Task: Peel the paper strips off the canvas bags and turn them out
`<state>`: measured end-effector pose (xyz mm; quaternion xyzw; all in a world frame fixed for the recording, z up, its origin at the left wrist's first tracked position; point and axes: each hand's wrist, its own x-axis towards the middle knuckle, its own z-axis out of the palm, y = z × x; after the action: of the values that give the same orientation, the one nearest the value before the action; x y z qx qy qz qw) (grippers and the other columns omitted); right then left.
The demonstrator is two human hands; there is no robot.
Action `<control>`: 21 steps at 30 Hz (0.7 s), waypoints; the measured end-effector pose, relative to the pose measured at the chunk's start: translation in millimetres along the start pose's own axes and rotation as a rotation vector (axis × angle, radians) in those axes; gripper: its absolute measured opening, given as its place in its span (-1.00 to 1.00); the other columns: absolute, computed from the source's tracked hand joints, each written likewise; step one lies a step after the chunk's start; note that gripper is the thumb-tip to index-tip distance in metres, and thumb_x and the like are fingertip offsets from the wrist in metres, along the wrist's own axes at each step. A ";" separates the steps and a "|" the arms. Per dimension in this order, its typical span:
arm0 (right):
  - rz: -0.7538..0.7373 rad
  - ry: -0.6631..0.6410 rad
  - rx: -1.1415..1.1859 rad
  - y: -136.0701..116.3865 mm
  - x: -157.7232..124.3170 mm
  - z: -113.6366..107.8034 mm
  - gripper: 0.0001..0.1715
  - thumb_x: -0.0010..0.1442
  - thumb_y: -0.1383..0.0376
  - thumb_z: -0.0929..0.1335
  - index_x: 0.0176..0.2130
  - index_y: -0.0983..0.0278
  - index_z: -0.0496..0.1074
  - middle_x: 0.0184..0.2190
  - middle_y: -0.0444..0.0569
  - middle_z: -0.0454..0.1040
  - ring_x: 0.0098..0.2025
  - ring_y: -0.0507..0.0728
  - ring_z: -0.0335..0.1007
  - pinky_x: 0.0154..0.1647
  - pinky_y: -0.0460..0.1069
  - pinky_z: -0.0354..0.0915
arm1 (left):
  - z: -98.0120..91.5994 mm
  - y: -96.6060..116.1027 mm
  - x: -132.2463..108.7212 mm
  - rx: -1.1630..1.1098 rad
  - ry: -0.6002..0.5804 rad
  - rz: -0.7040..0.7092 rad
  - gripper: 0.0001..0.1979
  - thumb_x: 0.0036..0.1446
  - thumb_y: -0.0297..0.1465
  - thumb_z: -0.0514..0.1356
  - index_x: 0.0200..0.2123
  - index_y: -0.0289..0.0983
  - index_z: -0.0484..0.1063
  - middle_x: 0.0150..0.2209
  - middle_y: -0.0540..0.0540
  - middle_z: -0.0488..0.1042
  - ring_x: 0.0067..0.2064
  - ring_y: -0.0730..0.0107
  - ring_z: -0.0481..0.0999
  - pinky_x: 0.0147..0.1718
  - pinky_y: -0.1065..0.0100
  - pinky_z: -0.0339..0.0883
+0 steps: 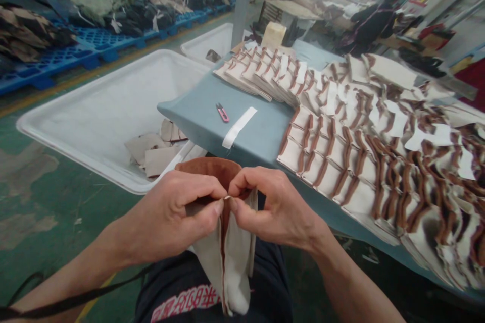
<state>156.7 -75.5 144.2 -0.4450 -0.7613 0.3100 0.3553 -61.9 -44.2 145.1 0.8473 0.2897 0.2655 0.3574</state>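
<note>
Between my two hands is a cream fabric piece (206, 242) with a brown lining and a brown-edged seam running down its middle. It hangs over my lap, its brown inside showing at the top. My left hand (178, 212) pinches the top of the seam between thumb and forefinger. From the other side, my right hand (269, 207) pinches the same spot, the fingertips of both hands almost touching. Beyond them, pink-handled thread snips (222, 113) and a white strip (240, 127) lie on the blue-grey table (189, 106).
Rows of similar cream and brown pieces (341, 161) cover the table's right side, with white strips among them. At left stands a large white bin (94, 96) holding several cream pieces (159, 154). Behind are blue pallets (98, 45) with bundles, a post (244, 0), and a person (373, 22) at back right.
</note>
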 end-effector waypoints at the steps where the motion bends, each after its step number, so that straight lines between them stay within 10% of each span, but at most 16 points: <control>1: 0.012 -0.008 0.012 -0.4 -0.1 0.2 -0.89 0.14 0.43 0.36 -0.39 0.24 0.47 -0.46 -0.18 0.56 -0.43 0.00 0.41 -0.32 -0.11 0.27 | 0.7 -1.3 -1.6 -0.031 0.000 -0.011 -0.71 0.26 -0.50 0.09 -0.43 -0.28 0.58 -0.56 0.12 0.45 -0.54 0.57 0.39 -0.50 0.55 0.21; 10: -0.055 -0.001 -0.018 4.2 -1.3 4.2 -0.87 0.24 0.41 0.36 -0.34 0.24 0.49 -0.40 -0.13 0.62 -0.37 0.04 0.46 -0.27 -0.07 0.30 | -6.2 -12.6 -3.7 -0.127 -0.072 -0.130 -0.75 0.26 -0.42 0.14 -0.38 -0.28 0.61 -0.48 0.07 0.57 -0.47 0.50 0.49 -0.47 0.55 0.31; 21: -0.203 0.018 -0.229 5.0 2.9 5.8 -0.86 0.29 0.40 0.33 -0.27 0.23 0.50 -0.40 -0.08 0.64 -0.37 0.09 0.50 -0.24 -0.02 0.28 | -23.4 -0.5 10.7 0.165 -0.095 0.049 -0.83 0.20 -0.53 0.16 -0.41 -0.23 0.47 -0.56 0.18 0.36 -0.55 0.60 0.33 -0.53 0.50 0.09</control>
<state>153.2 -71.7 137.8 -0.4062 -0.8296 0.1798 0.3383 -70.1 -26.0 161.5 0.8923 0.2725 0.2089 0.2933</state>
